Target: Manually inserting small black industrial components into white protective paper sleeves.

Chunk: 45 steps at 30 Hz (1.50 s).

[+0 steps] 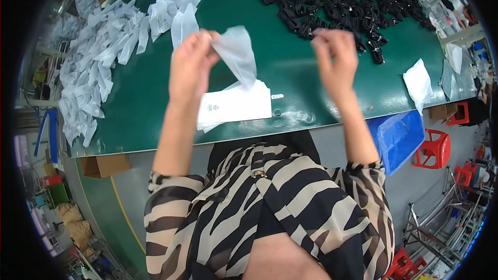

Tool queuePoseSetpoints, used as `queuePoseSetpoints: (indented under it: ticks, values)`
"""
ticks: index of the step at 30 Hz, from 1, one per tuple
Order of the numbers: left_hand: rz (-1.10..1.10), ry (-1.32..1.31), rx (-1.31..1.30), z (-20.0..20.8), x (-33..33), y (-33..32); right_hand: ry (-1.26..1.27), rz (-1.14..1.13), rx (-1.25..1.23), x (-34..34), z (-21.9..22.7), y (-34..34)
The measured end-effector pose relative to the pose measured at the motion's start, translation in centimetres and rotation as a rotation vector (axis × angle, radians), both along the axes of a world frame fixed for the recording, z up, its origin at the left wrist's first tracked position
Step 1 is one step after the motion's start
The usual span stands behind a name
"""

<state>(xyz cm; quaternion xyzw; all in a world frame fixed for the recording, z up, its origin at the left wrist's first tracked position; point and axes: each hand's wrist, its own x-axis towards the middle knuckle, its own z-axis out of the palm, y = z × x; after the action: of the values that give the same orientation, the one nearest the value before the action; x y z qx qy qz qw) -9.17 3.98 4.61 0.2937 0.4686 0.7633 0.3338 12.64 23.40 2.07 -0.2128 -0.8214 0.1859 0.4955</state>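
My left hand (189, 65) is closed, pinching the top edge of a translucent plastic bag (238, 52). The bag hangs to the right of the fingers, its lower tip over a stack of flat white bags (236, 105) with small dark print. To the right, my right hand (337, 62) is raised over the table, fingers loosely bent and slightly apart, with nothing visible in it. Just beyond it lies the near edge of a large pile of coiled black cables (332, 0). Whether the fingertips touch a cable cannot be made out.
Many filled translucent bags (114, 36) lie heaped along the left of the green table (290, 80). A white bag (417, 83) is at the right edge. Below that edge sits a blue lined bin (397, 140) near a red stool (436, 148). A cardboard box (106, 166) stands under the left side.
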Motion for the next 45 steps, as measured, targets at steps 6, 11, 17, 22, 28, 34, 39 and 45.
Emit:
queuePoseSetpoints:
  ticks: [6,11,17,22,28,34,39,45]
  values:
    - [0.607,0.631,-0.254,-1.0,-7.1,1.4,-0.718,-0.369,0.222,1.0,-3.1,7.5]
    - [0.065,0.988,-0.359,-2.4,3.2,-1.5,-0.650,-0.336,0.197,2.4,-5.0,6.2]
    - [-0.070,1.284,-0.268,-5.8,9.0,-3.0,-0.168,0.202,-0.961,4.4,-2.5,0.0]
    - [-0.029,1.039,-0.383,-6.6,9.3,-3.2,-0.186,0.488,-1.298,5.3,-1.9,-5.7]
    - [0.024,0.972,-0.389,-5.6,9.7,-3.2,-0.191,0.548,-1.350,5.4,-3.1,-7.2]
    - [0.041,1.128,-0.347,-6.7,9.5,-3.5,0.105,0.652,-1.696,5.2,-3.6,-8.3]
    - [-0.004,0.610,-0.442,-6.6,9.0,-3.6,-0.074,0.617,-1.462,4.8,-3.8,-8.6]
    - [-0.005,0.741,-0.289,-5.4,9.0,-3.5,-0.163,0.716,-1.751,4.7,-3.0,-7.8]
